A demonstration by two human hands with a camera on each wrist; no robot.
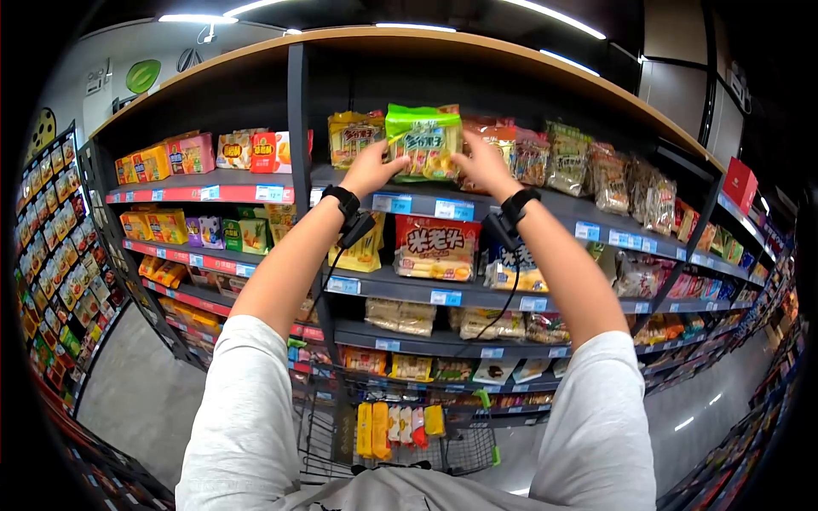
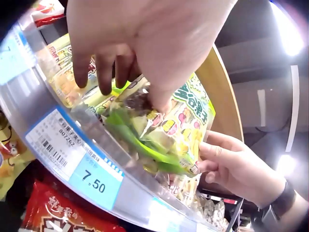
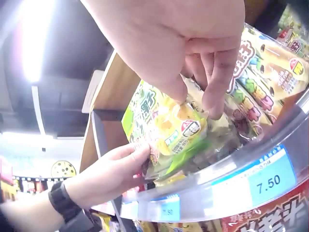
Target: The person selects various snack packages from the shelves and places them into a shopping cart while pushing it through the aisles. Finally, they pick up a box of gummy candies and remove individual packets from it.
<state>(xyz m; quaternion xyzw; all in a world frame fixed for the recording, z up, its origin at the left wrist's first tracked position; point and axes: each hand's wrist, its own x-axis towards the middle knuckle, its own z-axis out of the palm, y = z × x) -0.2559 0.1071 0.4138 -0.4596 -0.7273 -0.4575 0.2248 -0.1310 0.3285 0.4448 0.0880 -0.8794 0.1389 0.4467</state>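
Observation:
A bright green bag of packaged snacks (image 1: 423, 143) stands upright at the front of an upper shelf (image 1: 545, 204). My left hand (image 1: 375, 169) grips its left edge, with the thumb on the printed front. At the opposite edge my right hand (image 1: 487, 164) holds it between thumb and fingers. In the right wrist view the clear, crinkled side of the bag (image 3: 181, 128) shows under the right thumb. A similar yellow snack bag (image 1: 351, 140) sits just to the left, and reddish-brown packs (image 1: 532, 157) stand to the right.
Blue and white price tags (image 1: 454, 209) line the shelf edge, one reading 7.50. A red snack bag (image 1: 436, 247) is on the shelf below. A grey upright post (image 1: 300, 128) divides the shelving at left. Low in front stands a shopping cart (image 1: 464, 447) near several yellow packages (image 1: 372, 430).

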